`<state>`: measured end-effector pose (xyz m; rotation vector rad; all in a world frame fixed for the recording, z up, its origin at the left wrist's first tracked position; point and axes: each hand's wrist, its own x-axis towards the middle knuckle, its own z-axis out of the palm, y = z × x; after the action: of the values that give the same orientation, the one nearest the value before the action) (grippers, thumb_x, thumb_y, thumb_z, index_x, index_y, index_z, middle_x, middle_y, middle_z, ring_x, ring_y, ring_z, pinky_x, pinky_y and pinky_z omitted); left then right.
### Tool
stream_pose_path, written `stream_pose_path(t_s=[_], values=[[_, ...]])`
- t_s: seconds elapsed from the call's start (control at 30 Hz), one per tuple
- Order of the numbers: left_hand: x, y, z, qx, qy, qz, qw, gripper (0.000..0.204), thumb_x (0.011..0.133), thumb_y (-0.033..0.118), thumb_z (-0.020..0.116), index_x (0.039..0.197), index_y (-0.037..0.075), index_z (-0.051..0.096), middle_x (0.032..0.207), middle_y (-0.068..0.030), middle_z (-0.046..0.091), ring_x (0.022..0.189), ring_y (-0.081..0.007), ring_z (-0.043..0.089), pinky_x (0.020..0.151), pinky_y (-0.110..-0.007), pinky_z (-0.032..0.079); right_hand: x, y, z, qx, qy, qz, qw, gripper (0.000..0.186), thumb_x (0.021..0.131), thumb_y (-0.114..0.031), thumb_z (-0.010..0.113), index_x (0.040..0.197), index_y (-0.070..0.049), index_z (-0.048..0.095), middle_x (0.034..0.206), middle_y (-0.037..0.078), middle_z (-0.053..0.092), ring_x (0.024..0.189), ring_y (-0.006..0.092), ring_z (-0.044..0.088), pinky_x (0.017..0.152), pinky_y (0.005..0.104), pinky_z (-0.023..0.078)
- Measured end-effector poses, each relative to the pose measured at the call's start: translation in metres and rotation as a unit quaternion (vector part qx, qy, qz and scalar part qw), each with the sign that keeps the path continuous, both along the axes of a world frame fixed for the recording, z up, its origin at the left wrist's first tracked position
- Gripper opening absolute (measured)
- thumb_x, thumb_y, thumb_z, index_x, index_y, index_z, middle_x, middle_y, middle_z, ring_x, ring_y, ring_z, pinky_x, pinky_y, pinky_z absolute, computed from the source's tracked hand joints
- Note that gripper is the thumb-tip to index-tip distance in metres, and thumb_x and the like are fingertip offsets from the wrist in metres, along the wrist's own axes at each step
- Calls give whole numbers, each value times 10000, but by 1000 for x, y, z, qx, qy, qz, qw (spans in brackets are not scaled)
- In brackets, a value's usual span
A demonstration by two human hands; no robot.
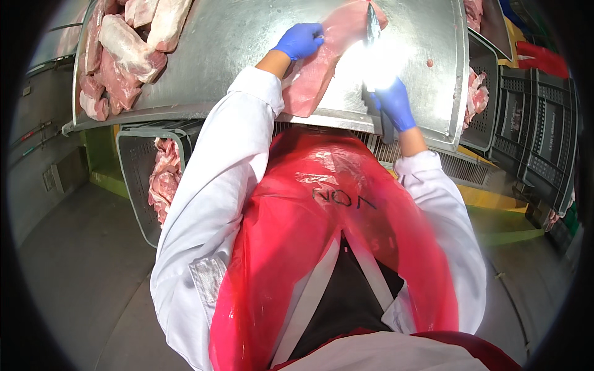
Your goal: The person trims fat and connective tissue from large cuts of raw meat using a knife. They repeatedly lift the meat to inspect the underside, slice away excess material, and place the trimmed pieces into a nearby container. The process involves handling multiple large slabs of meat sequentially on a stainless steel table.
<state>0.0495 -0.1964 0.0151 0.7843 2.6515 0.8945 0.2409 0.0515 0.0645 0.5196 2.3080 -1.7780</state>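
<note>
Pale cloth [383, 355] is lying closest to the camera, and just beyond it your red apron [334, 170] is showing thin, glossy, creased plastic. Your left hand [301, 41], in a smooth blue glove, is touching the left side of a long pink meat slab [312, 77]; its fingers are curling inward, though whether they are pinching the flesh cannot be told. That slab, flat, smooth and moist-looking, is stretching across the steel surface [223, 62] from its near edge toward its far edge. Your right hand [395, 105], gloved alike, is wrapping its fingers around the dark handle of a knife [372, 28]. Its narrow blade is pointing toward the far edge and overlapping the slab's far end, while white glare is hiding part of the metal. Toward the surface's right edge, a small meat scrap [429, 63] is lying. Chunky meat pieces [127, 49], patched with white fat, are lying heaped by the left edge. Below the near edge, left of you, a grey perforated crate [133, 179] is holding ragged trimmings [164, 179].
</note>
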Motion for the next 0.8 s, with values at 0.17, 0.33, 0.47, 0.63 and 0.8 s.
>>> stream_pose_path(t_s=[0.17,0.33,0.47,0.63,0.8], values=[[-1,0,5,75,-100,85,989,235,897,259,667,995,47,696,839,-149,689,764,-280,644,751,-373,519,-52,-32,-2,-50,-11,-1,999,776,922,-73,563,1614,-189,233,912,110,693,635,131,634,601,289,542],[-3,5,8,70,-74,74,992,232,899,247,674,973,30,700,798,-131,675,720,-238,622,729,-360,511,-107,-54,-8,60,-13,155,986,759,922,-113,559,1609,-206,252,917,146,692,647,156,643,628,319,554],[-3,-9,-6,82,-49,107,990,224,890,244,662,951,32,702,816,-141,687,736,-262,636,736,-369,520,-62,-45,26,19,-125,247,961,725,937,-119,583,1597,-184,292,835,89,664,646,131,617,634,309,533],[8,-5,37,128,-134,101,977,202,894,229,678,938,33,698,767,-94,660,697,-176,593,696,-336,500,-55,-48,22,-13,-115,226,967,698,952,-109,558,1596,-188,299,801,76,634,620,124,585,600,298,514],[4,-22,22,197,-79,116,970,168,901,206,685,934,43,708,762,-34,657,693,-121,576,679,-296,484,-74,-72,27,98,-132,287,944,752,905,-153,546,1602,-227,273,932,182,705,693,234,669,716,362,547]])
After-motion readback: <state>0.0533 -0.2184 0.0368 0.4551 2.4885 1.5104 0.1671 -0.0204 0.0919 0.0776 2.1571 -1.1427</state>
